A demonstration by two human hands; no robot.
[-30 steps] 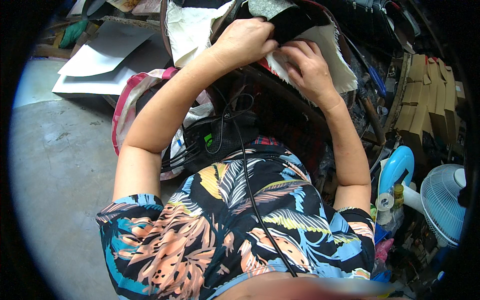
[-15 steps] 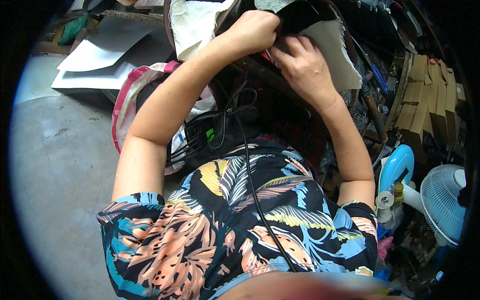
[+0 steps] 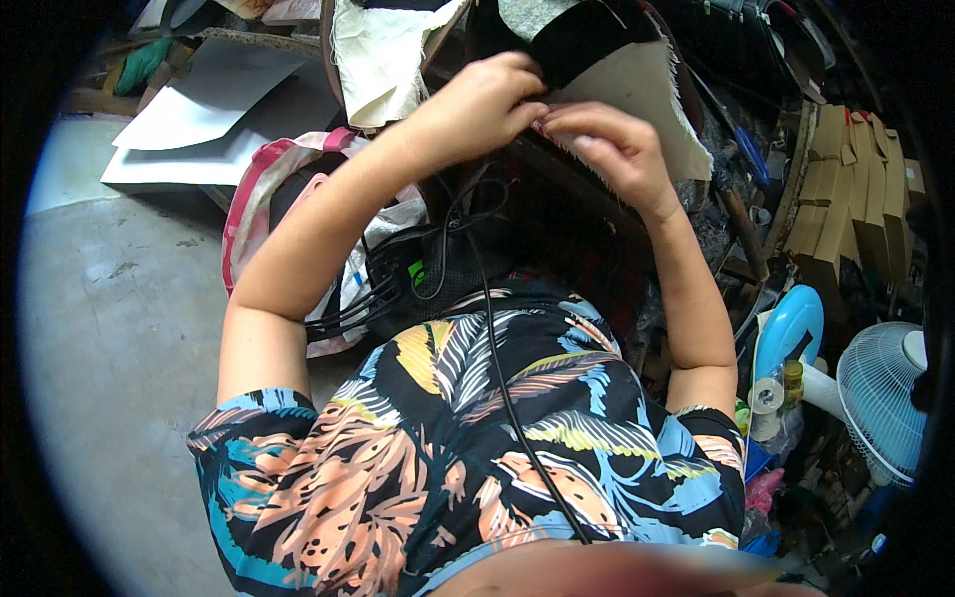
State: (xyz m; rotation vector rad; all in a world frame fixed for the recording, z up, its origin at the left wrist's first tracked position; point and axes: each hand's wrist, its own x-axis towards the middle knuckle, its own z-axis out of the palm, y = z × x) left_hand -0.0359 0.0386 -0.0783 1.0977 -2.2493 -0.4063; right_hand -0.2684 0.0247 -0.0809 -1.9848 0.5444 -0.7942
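Observation:
My left hand point(image 3: 485, 107) and my right hand point(image 3: 619, 149) meet fingertip to fingertip at the top centre. Both are closed in a pinch; what lies between the fingertips is too small to make out. Just behind my right hand spreads a cream cloth piece point(image 3: 652, 104) with a frayed edge. A black piece of material point(image 3: 587, 45) lies against it, beyond my fingers. Left of these, above my left forearm, hangs another cream cloth piece point(image 3: 386, 60) with ragged threads along its side and a brown edge.
White sheets point(image 3: 199, 99) lie at the upper left. Beside my left arm is a pink-trimmed bag point(image 3: 249, 199). A black cable point(image 3: 497, 358) runs down my front. On the right stand folded brown cardboard point(image 3: 846, 189) and a blue-and-white fan point(image 3: 880, 398).
My left hand has come down a little, and its fingertips now meet those of my right hand. My right hand has turned and dropped slightly, its fingers drawn into a pinch.

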